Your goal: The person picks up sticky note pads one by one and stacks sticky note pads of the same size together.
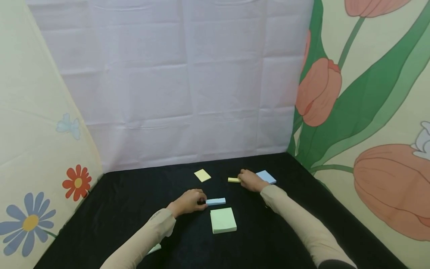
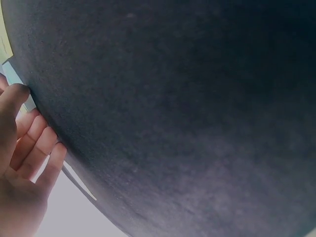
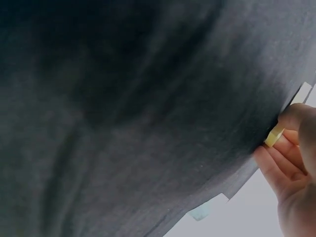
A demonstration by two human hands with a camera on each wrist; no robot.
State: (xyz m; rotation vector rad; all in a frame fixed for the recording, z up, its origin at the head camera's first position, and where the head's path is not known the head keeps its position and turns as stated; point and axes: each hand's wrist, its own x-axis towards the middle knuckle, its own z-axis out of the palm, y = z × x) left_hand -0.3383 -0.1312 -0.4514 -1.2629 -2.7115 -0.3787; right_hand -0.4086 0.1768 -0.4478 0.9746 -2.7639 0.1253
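Note:
My left hand [image 1: 189,201] pinches the near end of a narrow light-blue sticky note pad [image 1: 216,201], which points to the right. In the left wrist view, the thumb lies on this blue pad [image 2: 14,74], and the other fingers are bent beside it. Farther off, my right hand [image 1: 252,180] holds a narrow yellow sticky note pad [image 1: 234,180] by its right end. The right wrist view shows the yellow pad [image 3: 273,136] between thumb and fingers, partly covered by the thumb.
A thick square green sticky note pad [image 1: 223,220] lies nearest me, a square yellow one [image 1: 202,175] at the back, and a square blue one [image 1: 266,176] behind the right hand. A pale green piece [image 1: 154,249] is partly hidden by the left sleeve. Black cloth [image 1: 134,194] covers the table.

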